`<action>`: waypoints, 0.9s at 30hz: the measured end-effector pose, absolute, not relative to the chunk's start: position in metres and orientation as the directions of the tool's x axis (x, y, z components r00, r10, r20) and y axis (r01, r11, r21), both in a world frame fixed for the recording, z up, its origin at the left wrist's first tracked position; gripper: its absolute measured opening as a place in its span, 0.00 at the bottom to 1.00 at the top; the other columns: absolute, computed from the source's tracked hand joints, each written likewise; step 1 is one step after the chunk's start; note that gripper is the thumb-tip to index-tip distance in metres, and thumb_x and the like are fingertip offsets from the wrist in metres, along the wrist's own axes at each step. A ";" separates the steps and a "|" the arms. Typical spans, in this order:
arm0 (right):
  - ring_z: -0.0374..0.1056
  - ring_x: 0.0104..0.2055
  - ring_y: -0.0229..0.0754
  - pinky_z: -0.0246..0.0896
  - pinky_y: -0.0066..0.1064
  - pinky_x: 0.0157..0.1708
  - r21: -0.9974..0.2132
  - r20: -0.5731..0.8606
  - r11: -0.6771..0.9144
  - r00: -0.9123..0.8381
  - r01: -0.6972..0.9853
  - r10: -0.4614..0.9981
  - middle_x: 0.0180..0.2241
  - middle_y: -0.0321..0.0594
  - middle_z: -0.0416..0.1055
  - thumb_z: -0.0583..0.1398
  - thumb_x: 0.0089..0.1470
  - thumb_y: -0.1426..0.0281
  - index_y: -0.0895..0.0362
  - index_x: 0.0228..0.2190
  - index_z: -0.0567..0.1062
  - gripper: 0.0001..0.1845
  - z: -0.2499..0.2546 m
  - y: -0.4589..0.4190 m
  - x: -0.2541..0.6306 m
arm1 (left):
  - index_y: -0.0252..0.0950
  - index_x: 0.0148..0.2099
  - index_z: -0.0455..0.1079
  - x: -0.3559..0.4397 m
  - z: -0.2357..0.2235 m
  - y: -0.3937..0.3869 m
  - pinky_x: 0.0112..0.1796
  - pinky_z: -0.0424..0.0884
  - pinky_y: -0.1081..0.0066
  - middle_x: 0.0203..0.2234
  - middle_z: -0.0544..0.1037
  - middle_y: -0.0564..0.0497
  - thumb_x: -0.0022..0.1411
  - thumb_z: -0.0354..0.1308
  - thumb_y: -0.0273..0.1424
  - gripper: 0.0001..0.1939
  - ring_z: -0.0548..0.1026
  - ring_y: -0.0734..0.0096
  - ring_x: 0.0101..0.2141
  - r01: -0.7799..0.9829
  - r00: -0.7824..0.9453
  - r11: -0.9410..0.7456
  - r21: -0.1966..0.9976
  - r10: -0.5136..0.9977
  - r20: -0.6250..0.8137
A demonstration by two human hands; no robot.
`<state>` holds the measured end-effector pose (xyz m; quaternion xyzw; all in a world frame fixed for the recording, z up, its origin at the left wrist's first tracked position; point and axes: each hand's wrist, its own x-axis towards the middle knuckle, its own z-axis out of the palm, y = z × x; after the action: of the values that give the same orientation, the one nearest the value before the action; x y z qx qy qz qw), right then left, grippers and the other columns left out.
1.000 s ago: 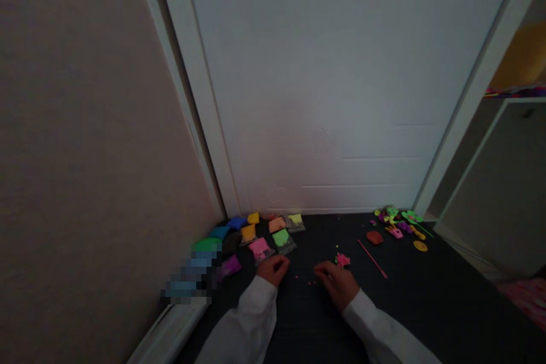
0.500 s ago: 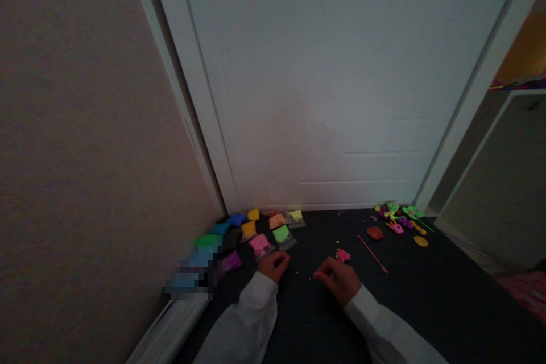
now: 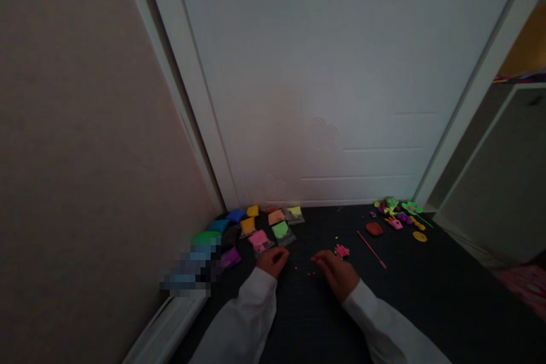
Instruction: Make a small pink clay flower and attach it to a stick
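My left hand (image 3: 273, 261) rests on the dark table in front of a bag of pink clay (image 3: 259, 240). Its thumb and fingertips are pressed together, and whatever they hold is too small to name. To the right, my right hand (image 3: 339, 274) is closed in a pinch, fingertips pointing left. What sits in that pinch I cannot make out. Between the two hands lie a tiny pink ball (image 3: 296, 268) and two more pink bits (image 3: 311, 273) close to my right fingertips. A cluster of small pink pieces (image 3: 341, 251) lies just beyond my right hand.
Several bags of coloured clay, one light green (image 3: 281, 231), lie at the back left. On the right are a pink stick (image 3: 371, 249), a red lump (image 3: 374, 229), a yellow disc (image 3: 420, 236) and colourful clay figures (image 3: 391, 211). A white panelled door (image 3: 362, 96) stands behind the table.
My right hand has shifted slightly left and away from me. A second pink bit now shows beside the one near its fingertips. My left hand stays nearly still; the view tilts a little.
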<state>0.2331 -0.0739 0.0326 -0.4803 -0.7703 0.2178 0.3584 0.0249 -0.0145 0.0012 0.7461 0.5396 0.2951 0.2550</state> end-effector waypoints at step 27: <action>0.64 0.35 0.36 0.55 0.27 0.37 -0.572 0.426 0.481 -0.260 0.664 0.866 0.32 0.37 0.70 0.50 0.51 0.68 0.55 0.33 0.70 0.10 0.028 -0.069 0.236 | 0.30 0.36 0.64 0.025 0.002 -0.014 0.32 0.66 0.67 0.31 0.70 0.50 0.56 0.47 0.33 0.11 0.69 0.73 0.31 0.673 0.264 -0.268 0.689 0.958 0.115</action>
<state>0.2361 -0.0686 0.0282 -0.4898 -0.7813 0.1399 0.3606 0.0245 -0.0137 0.0024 0.7496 0.5440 0.2688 0.2646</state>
